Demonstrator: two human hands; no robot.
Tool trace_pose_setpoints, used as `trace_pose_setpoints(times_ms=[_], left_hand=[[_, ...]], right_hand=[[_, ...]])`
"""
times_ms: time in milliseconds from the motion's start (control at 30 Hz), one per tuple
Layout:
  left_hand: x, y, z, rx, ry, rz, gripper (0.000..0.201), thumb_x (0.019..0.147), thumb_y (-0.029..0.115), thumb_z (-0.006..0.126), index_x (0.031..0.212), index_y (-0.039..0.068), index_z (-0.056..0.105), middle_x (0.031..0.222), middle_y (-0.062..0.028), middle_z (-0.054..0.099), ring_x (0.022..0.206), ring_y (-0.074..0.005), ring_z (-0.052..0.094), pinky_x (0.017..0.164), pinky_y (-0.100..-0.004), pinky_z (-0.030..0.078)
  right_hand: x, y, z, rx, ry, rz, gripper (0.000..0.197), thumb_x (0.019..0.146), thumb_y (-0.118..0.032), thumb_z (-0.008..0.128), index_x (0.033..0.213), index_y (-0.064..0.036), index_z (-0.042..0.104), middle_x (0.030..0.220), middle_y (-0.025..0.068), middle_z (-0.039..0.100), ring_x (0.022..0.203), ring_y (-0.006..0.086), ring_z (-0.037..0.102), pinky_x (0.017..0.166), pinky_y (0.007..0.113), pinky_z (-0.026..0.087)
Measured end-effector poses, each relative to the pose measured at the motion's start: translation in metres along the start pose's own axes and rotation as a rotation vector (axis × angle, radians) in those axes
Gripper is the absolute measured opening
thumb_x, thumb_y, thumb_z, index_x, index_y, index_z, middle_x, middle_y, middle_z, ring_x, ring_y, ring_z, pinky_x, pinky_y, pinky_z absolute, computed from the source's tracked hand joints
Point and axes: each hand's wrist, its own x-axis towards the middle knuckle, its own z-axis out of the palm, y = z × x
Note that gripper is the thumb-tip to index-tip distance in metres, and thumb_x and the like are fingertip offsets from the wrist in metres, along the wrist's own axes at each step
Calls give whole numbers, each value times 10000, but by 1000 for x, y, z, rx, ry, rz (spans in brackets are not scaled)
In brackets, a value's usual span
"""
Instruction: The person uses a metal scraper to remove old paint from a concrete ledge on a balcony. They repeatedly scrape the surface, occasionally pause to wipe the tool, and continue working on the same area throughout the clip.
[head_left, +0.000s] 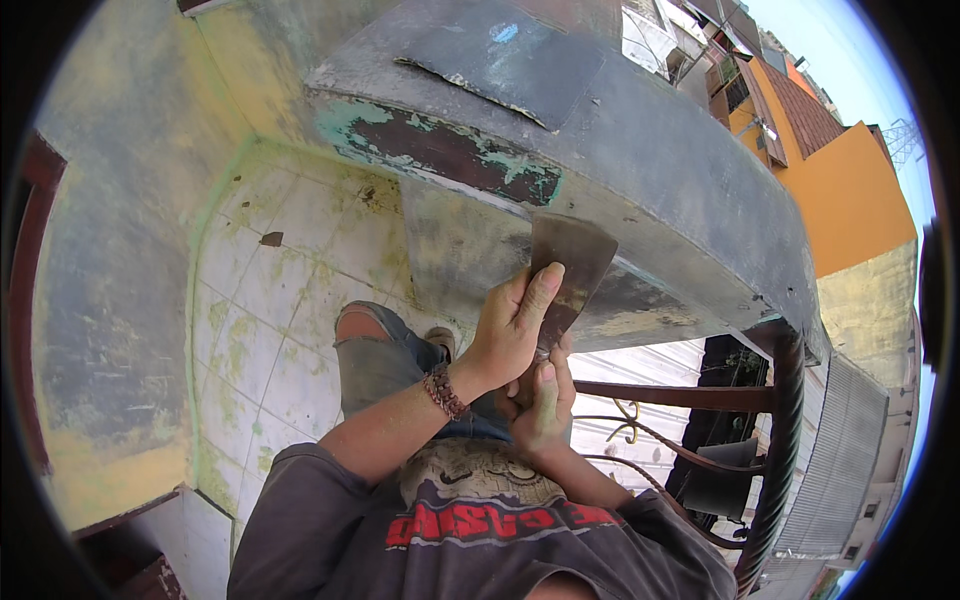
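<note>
A broad-bladed scraper [580, 250] is in both my hands, its blade edge up against the front edge of a grey painted ledge [680, 150]. My left hand [505, 325], with a beaded bracelet at the wrist, is closed on the lower blade, its thumb laid along the metal. Below it my right hand [545, 405] wraps round the handle, which is mostly hidden by the fingers. Just left of the blade, the ledge's edge has a patch of dark brown and flaking green paint [450, 155].
On the ledge lies a dark sheet [510, 60] with a ragged edge. A twisted metal post [785, 440] and curved railing bars [670, 395] stand at the right. A black bucket [718, 480] shows beyond the bars. The stained white tile floor [270, 310] holds paint flakes.
</note>
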Motion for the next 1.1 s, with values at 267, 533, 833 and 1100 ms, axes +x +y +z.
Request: trace_pose_setpoints(times_ms=[267, 533, 833, 1100], left_hand=[[2, 5, -3, 46, -41, 1, 406, 1017, 360, 447, 852, 8, 565, 674, 0, 500, 643, -74, 417, 565, -256, 374], [7, 16, -3, 28, -74, 2, 364, 1022, 328, 446, 852, 27, 560, 695, 47, 475, 664, -46, 404, 575, -236, 373], [6, 16, -3, 83, -78, 31, 396, 1014, 351, 458, 874, 2, 582, 686, -5, 538, 660, -66, 454, 591, -240, 400], [15, 41, 4, -47, -105, 4, 403, 1013, 350, 462, 890, -8, 598, 685, -16, 557, 655, -78, 477, 590, -244, 403]], right_hand=[[2, 6, 1, 44, -79, -100, 499, 1004, -331, 352, 1355, 21, 315, 689, 42, 483, 444, 70, 377, 374, 204, 285], [12, 16, 4, 10, -110, -194, 619, 986, -393, 350, 1434, 6, 198, 662, 27, 461, 412, 67, 343, 359, 202, 281], [10, 11, 4, -8, -108, -216, 601, 998, -382, 329, 1451, -15, 182, 652, 24, 454, 419, 74, 350, 368, 204, 294], [16, 0, 4, -36, -122, -261, 643, 1002, -370, 331, 1488, -35, 75, 655, 30, 452, 422, 76, 337, 375, 204, 290]])
